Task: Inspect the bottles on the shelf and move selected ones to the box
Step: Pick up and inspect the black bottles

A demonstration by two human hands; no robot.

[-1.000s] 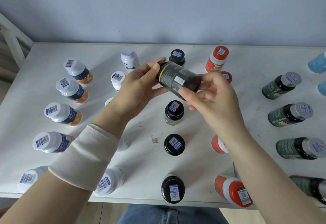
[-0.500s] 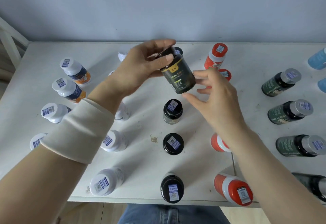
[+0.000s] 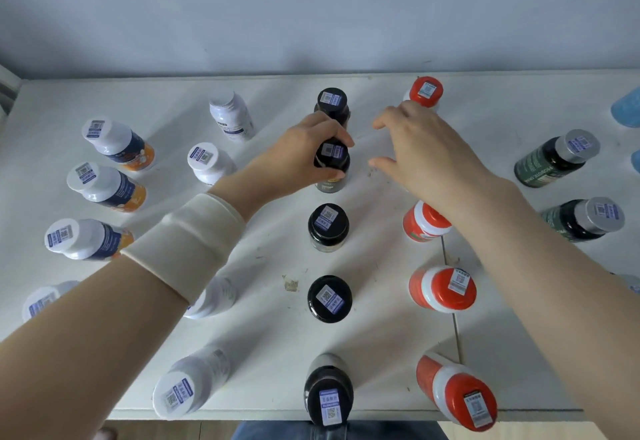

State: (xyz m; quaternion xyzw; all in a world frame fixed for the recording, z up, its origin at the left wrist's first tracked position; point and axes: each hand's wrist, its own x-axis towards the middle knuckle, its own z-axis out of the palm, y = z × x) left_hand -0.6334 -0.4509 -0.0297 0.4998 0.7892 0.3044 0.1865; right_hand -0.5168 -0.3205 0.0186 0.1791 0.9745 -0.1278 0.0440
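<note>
Your left hand curls its fingers round the cap of the black bottle, which stands upright on the tabletop. Just right of that bottle, your right hand hovers, fingers spread, holding nothing.

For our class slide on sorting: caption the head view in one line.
Left hand grips a black bottle in the shelf's middle column; open right hand hovers nearby.
</note>
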